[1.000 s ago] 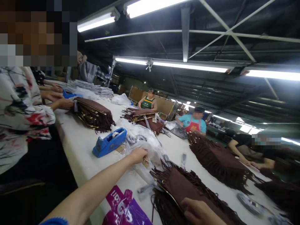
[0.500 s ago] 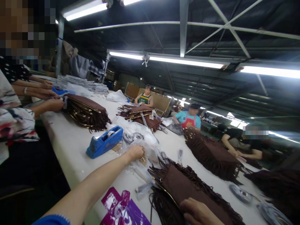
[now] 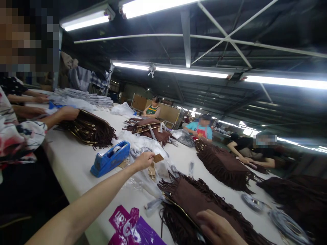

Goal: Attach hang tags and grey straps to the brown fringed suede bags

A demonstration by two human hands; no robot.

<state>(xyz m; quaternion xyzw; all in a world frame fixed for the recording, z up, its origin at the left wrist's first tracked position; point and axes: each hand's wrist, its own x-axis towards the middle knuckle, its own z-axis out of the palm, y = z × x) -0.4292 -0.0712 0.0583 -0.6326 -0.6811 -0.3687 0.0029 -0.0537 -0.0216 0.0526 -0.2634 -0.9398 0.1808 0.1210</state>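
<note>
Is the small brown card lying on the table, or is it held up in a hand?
Held up: the left hand pinches the brown card at one end, above the plastic bags.

Tape dispenser [image 3: 110, 159] left of fringed bag [image 3: 201, 200] on table [image 3: 74, 163], perhaps plastic wrappers [image 3: 140, 182] between.

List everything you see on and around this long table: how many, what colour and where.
fringed bag stacks: five, dark brown, spread along the table
table: one, white, running away from the camera
tape dispenser: one, blue, left of centre
clear plastic bags: loose heap, beyond the dispenser
carrier bag: one, purple, near edge
coiled straps: several, grey, right end
co-workers: at least five, both sides
ceiling lights: several, white, overhead
left hand: pinches a brown tag
right hand: rests on the nearest of the fringed bag stacks
</note>
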